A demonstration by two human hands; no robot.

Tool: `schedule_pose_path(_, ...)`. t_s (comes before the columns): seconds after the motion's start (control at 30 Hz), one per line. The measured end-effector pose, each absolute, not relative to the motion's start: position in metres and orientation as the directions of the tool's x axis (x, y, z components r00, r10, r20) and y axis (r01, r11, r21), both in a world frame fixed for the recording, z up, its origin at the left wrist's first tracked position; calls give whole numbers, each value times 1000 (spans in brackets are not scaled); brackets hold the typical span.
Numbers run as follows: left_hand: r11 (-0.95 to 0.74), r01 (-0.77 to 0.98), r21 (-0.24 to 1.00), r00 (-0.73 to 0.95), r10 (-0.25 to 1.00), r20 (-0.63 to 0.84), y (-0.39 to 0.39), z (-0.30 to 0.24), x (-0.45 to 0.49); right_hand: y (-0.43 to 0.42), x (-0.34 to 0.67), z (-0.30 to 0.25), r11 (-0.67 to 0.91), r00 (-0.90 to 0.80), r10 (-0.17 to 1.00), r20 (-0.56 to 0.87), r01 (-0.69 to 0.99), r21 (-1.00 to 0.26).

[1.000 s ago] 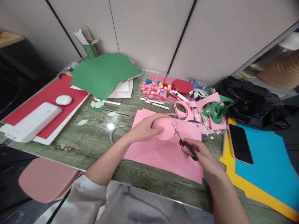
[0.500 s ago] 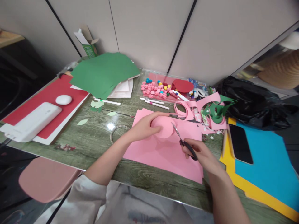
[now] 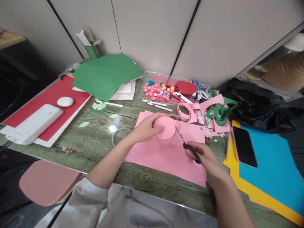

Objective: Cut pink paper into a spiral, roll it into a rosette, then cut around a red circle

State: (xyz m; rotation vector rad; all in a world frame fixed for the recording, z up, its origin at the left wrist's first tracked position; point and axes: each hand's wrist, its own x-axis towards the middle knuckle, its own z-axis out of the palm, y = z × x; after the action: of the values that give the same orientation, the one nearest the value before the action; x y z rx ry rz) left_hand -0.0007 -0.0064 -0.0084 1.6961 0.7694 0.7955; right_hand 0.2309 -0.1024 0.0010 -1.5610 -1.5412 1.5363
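Observation:
My left hand (image 3: pixel 149 127) grips a round pink paper disc (image 3: pixel 167 127) by its left side, with thumb on top and fingers curled behind the far edge. Black-handled scissors (image 3: pixel 192 151) are in my right hand (image 3: pixel 203 155), its fingers through or around the loops. Their blades point up and left, the tips beside the disc's right edge. Under both hands lie larger sheets of pink paper (image 3: pixel 163 161) on the table. A dark thin object shows just behind the disc, too small to make out.
Pink and green paper scraps (image 3: pixel 219 110) heap at right, before a black plastic bag (image 3: pixel 251 104). Blue paper (image 3: pixel 273 158) bears a phone (image 3: pixel 245 146). Small pink pieces (image 3: pixel 154 90), markers (image 3: pixel 159 106), green sheets (image 3: pixel 106 74), a white power bank (image 3: pixel 35 123) and a metal ring (image 3: pixel 114 136) lie around.
The pink disc has tilted slightly, now looking rounder in my left hand. The scissors have barely moved.

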Motion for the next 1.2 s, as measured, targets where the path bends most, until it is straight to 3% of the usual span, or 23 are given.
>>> schedule_pose_path(0.3,-215,66,974,627,768,127,-10,-6,3,-104,229,-1,-268,-255,901,-351,310,-912)
schedule_pose_path(1.2,-201,95,975,585,804,109,-7,-11,1,-102,231,-1,-245,-254,898,-360,392,-887)
